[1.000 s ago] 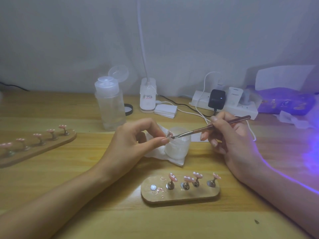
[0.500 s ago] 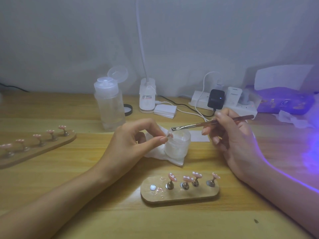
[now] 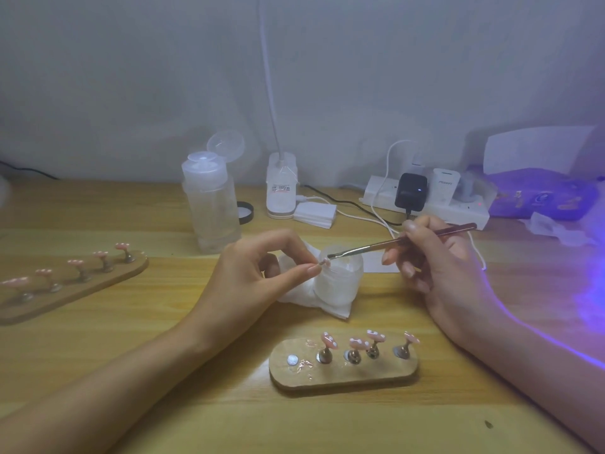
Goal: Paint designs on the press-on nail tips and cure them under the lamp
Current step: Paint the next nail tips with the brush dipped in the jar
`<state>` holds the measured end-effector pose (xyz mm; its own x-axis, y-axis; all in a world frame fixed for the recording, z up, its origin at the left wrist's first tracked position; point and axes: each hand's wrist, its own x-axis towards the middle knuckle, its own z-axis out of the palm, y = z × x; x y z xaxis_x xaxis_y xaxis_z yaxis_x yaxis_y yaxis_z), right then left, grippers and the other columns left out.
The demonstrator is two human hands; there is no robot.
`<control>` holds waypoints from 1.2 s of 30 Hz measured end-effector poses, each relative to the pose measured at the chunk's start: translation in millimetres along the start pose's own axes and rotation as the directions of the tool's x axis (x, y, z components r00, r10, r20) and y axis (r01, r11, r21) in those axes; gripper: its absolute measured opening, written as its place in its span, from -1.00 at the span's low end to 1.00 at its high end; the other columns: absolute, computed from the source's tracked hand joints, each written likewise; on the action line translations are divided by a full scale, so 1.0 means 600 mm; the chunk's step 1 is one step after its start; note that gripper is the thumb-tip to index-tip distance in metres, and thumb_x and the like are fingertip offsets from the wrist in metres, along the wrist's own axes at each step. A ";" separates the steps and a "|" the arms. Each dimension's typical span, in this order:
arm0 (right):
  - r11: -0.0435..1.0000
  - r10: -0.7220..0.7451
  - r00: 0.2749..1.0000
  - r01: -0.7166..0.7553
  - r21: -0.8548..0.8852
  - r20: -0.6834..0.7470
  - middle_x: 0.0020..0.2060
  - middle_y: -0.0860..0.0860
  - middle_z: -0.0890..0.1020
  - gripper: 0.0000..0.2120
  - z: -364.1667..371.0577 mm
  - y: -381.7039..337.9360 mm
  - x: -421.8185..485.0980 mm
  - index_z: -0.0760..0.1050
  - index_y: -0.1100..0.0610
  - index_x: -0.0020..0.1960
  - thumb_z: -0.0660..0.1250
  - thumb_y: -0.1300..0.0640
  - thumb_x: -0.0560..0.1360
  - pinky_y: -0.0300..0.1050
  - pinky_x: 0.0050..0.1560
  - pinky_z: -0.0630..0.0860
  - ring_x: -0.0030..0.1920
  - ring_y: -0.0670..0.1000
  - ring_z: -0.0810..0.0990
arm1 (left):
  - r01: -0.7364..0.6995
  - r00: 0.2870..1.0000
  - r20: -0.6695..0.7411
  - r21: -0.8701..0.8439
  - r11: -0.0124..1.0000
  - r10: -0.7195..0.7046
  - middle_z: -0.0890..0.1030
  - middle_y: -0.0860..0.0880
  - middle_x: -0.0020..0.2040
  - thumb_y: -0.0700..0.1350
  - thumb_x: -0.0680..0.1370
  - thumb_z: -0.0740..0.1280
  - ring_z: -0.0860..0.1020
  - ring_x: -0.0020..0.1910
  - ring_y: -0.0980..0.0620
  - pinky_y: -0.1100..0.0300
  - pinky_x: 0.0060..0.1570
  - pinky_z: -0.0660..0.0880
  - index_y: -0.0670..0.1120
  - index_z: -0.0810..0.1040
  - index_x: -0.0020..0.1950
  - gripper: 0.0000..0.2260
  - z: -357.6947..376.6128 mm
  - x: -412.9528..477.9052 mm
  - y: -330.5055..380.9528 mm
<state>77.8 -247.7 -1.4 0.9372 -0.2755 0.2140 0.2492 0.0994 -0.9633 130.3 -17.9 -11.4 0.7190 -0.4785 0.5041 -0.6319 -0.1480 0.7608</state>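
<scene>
My left hand (image 3: 262, 273) pinches a small pink nail tip (image 3: 324, 262) on its stand between thumb and forefinger, just over a small clear jar (image 3: 340, 283). My right hand (image 3: 435, 267) grips a thin metal-handled brush (image 3: 402, 242) like a pen; its bristle end sits right beside the held tip. In front of me a wooden holder (image 3: 343, 371) carries several pink tips on metal stands, with one bare magnet spot at its left. A second wooden holder (image 3: 72, 283) with several pink tips lies at the left.
A white tissue (image 3: 304, 296) lies under the jar. Behind stand a clear pump bottle (image 3: 211, 208) with its lid flipped up, a white desk lamp base (image 3: 282, 188), a power strip (image 3: 435, 201) with chargers and cables, and a purple pack (image 3: 543, 194). Violet light glows at the right.
The brush tip lifted away from the held nail tip half a second ago and has come back down beside it. My left hand has stayed in place.
</scene>
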 end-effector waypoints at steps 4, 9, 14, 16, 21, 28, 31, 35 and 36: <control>1.000 -0.025 0.997 0.025 0.002 0.072 -0.36 0.09 0.65 -0.80 0.003 -0.003 -0.002 0.40 0.02 -0.25 0.31 -0.04 0.49 -0.34 -0.56 0.25 -0.48 -0.08 0.41 | -0.008 1.000 -0.006 0.013 1.000 0.008 0.48 0.31 -0.43 -0.14 0.50 0.49 0.25 -0.49 0.20 0.46 -0.43 0.23 -0.04 0.61 -0.20 -0.89 0.001 0.001 -0.001; 1.000 -0.010 1.000 0.010 0.007 0.023 -0.40 0.09 0.65 -0.79 0.001 -0.001 -0.001 0.35 0.09 -0.21 0.29 0.02 0.51 -0.34 -0.58 0.23 -0.50 -0.11 0.39 | -0.006 1.000 -0.010 0.027 1.000 0.006 0.46 0.31 -0.46 -0.13 0.49 0.49 0.25 -0.50 0.19 0.47 -0.42 0.21 -0.07 0.61 -0.21 -0.89 0.001 0.001 0.001; 1.000 -0.026 0.998 0.026 -0.007 0.061 -0.37 0.11 0.65 -0.78 0.004 0.000 -0.001 0.35 0.08 -0.22 0.31 -0.01 0.50 -0.34 -0.58 0.25 -0.50 -0.09 0.40 | 0.011 1.000 0.002 0.011 1.000 -0.011 0.54 0.27 -0.39 -0.13 0.48 0.51 0.25 -0.48 0.19 0.46 -0.42 0.23 -0.05 0.62 -0.21 -0.89 0.000 0.000 0.002; 1.000 -0.013 0.999 0.013 -0.001 0.033 -0.38 0.12 0.65 -0.79 0.002 0.002 0.001 0.36 0.09 -0.21 0.30 0.01 0.50 -0.35 -0.58 0.23 -0.51 -0.10 0.39 | 0.029 1.000 0.006 -0.012 1.000 -0.029 0.58 0.20 -0.33 -0.09 0.46 0.50 0.27 -0.47 0.18 0.44 -0.41 0.24 -0.02 0.62 -0.22 -0.90 -0.001 0.000 0.002; 0.998 -0.055 0.996 0.055 -0.001 0.074 -0.35 0.12 0.67 -0.74 0.000 0.000 -0.003 0.36 0.09 -0.19 0.35 -0.02 0.55 -0.33 -0.56 0.26 -0.49 -0.08 0.42 | 0.042 0.999 0.010 -0.004 0.999 -0.041 0.61 0.18 -0.29 -0.10 0.46 0.51 0.30 -0.48 0.19 0.46 -0.40 0.25 -0.02 0.62 -0.23 -0.89 0.001 0.000 0.001; 0.999 -0.042 0.999 0.042 0.017 0.030 -0.37 0.11 0.66 -0.78 0.000 -0.001 -0.002 0.36 0.08 -0.20 0.30 0.02 0.55 -0.34 -0.57 0.23 -0.50 -0.09 0.40 | 0.065 0.998 0.016 -0.040 0.997 -0.064 0.62 0.11 -0.28 -0.06 0.44 0.50 0.34 -0.47 0.20 0.45 -0.40 0.27 0.01 0.61 -0.25 -0.89 0.002 0.000 0.004; 0.999 -0.038 0.998 0.039 -0.014 0.046 -0.37 0.12 0.66 -0.77 0.002 -0.001 -0.003 0.35 0.08 -0.21 0.29 0.03 0.56 -0.33 -0.56 0.24 -0.50 -0.08 0.40 | 0.100 0.995 0.018 -0.058 0.993 -0.099 0.64 0.08 -0.25 -0.02 0.41 0.51 0.32 -0.48 0.19 0.41 -0.42 0.28 0.03 0.61 -0.25 -0.88 0.001 -0.001 0.002; 1.000 -0.019 1.000 0.019 -0.005 -0.008 -0.39 0.12 0.65 -0.77 -0.001 0.001 0.001 0.34 0.09 -0.22 0.24 0.12 0.61 -0.34 -0.58 0.22 -0.52 -0.10 0.37 | 0.118 0.993 0.018 -0.074 0.990 -0.117 0.61 0.14 -0.31 -0.02 0.41 0.51 0.30 -0.49 0.20 0.46 -0.44 0.25 0.03 0.60 -0.27 -0.88 0.002 -0.001 0.002; 1.000 -0.027 1.000 0.027 0.014 0.003 -0.38 0.12 0.66 -0.78 0.000 0.000 0.000 0.35 0.09 -0.22 0.26 0.08 0.58 -0.34 -0.58 0.23 -0.52 -0.10 0.38 | 0.119 0.993 0.019 -0.077 0.990 -0.118 0.61 0.12 -0.31 -0.02 0.41 0.51 0.31 -0.49 0.21 0.46 -0.44 0.25 0.03 0.60 -0.26 -0.88 0.002 -0.001 0.002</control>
<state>77.9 -247.6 -1.3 0.9308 -0.2755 0.2403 0.2776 0.1050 -0.9549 128.9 -18.8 -11.0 0.7826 -0.4745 0.4030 -0.5177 -0.1368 0.8445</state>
